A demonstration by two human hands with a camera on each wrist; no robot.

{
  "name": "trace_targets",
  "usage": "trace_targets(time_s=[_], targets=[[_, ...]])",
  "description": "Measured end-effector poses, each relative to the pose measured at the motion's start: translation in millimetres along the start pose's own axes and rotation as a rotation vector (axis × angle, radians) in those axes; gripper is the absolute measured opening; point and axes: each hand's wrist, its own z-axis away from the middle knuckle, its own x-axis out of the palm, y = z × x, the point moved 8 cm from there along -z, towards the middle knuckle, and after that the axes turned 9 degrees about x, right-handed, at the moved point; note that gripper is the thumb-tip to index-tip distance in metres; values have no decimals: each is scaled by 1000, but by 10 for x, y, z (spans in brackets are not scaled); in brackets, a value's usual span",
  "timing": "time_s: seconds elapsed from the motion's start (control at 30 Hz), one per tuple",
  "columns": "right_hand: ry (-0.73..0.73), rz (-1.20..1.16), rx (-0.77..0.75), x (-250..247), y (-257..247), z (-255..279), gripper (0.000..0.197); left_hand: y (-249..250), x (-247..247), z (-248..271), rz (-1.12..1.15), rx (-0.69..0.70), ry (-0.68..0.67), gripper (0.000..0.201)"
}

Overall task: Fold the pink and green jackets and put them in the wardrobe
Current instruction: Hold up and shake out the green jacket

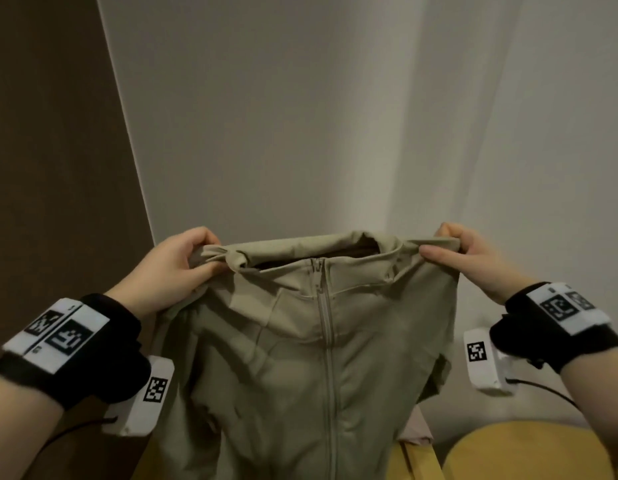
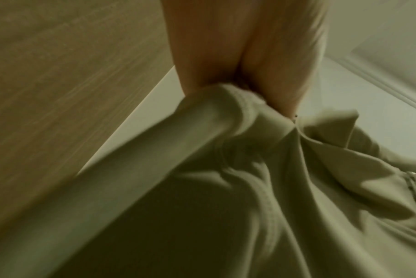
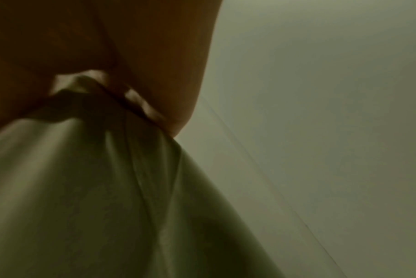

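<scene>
The green jacket (image 1: 300, 358) hangs upright in front of me, zipped, its front facing me, held up by both shoulders. My left hand (image 1: 183, 265) grips the bunched left shoulder fabric. My right hand (image 1: 463, 254) pinches the right shoulder between thumb and fingers. In the left wrist view my fingers (image 2: 226, 56) clamp a fold of the green jacket (image 2: 250, 188). Dark and blurred, the right wrist view shows fingers (image 3: 142, 56) closed over the green jacket (image 3: 83, 188). A bit of pinkish cloth (image 1: 416, 431), perhaps the pink jacket, peeks out behind the jacket's lower right.
A pale wall (image 1: 300, 116) fills the background, with a dark brown wood panel (image 1: 51, 150) at the left. A yellow rounded seat or cushion (image 1: 529, 452) and a yellow wooden surface (image 1: 414, 462) lie low at the right.
</scene>
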Motion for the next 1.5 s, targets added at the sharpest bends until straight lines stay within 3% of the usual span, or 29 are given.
trace_targets(time_s=[0.2,0.3,0.43,0.63,0.7,0.77,0.83,0.93,1.0,1.07,1.17,1.27,1.43,1.5], targets=[[130,76,-61,-136,-15,23,31,179,-121,-26,-56,101,181,16],[101,-24,-114,-158,-119,69,15,305,-140,-40,-149,144,245,12],[99,89,-122,-155,-192,83,25,383,-80,-94,-172,101,274,22],[31,249,-83,150,-242,179,34,452,262,-159,221,-34,105,34],[-54,204,-53,253,-227,235,29,452,318,-169,336,-68,91,38],[-152,85,-6,327,-202,301,6,425,342,-165,465,-125,94,41],[-218,34,10,359,-173,338,14,411,357,-156,578,-168,81,41],[-206,134,3,362,-138,329,4,408,355,-127,633,-181,49,38],[-151,152,-23,321,-134,290,11,413,353,-107,665,-165,40,30],[-93,108,-65,294,-165,267,18,429,348,-84,636,-140,54,26],[-44,66,-153,307,-276,254,25,420,258,-72,436,-90,178,30],[-41,176,-195,365,-325,252,20,434,165,-69,380,-56,263,19],[-25,107,-122,479,-237,219,19,455,167,-87,81,-29,228,22],[-68,-5,-123,533,-248,226,16,433,202,-80,107,-60,222,24]])
